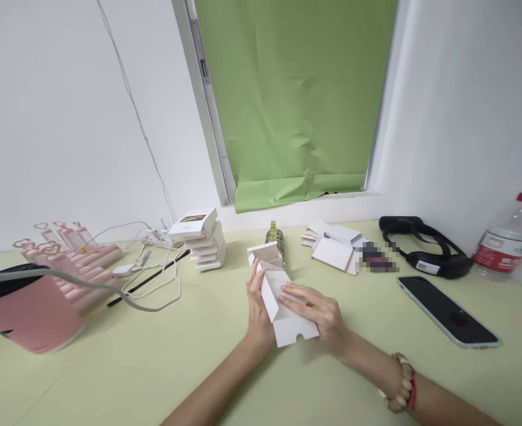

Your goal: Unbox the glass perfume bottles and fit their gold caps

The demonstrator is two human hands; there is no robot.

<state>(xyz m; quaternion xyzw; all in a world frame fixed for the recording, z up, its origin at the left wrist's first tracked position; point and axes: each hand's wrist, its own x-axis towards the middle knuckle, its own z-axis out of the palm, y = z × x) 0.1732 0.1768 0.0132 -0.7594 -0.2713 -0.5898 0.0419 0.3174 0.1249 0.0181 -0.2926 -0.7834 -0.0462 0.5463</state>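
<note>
Both hands hold a white folding carton (294, 325) above the table, its flaps standing out and a half-round notch cut in the near edge. My left hand (257, 296) grips its left side, fingers wrapped up along a raised flap. On the right side, my right hand (318, 313) has its fingers pressed over the inner panel, the thumb hidden beneath. Just behind the carton stand small patterned items with yellow-green tops (274, 232), partly covered by it. A stack of white boxes (205, 245) is to the left; flat white cartons (334, 254) lie to the right.
A pink cup (32, 319), pink tubes (96, 269) and white cables (172, 290) occupy the left. On the right are a phone (449, 313), a black headset (438, 260) and a red-capped bottle (504, 248). A green blind (305, 106) hangs behind the table.
</note>
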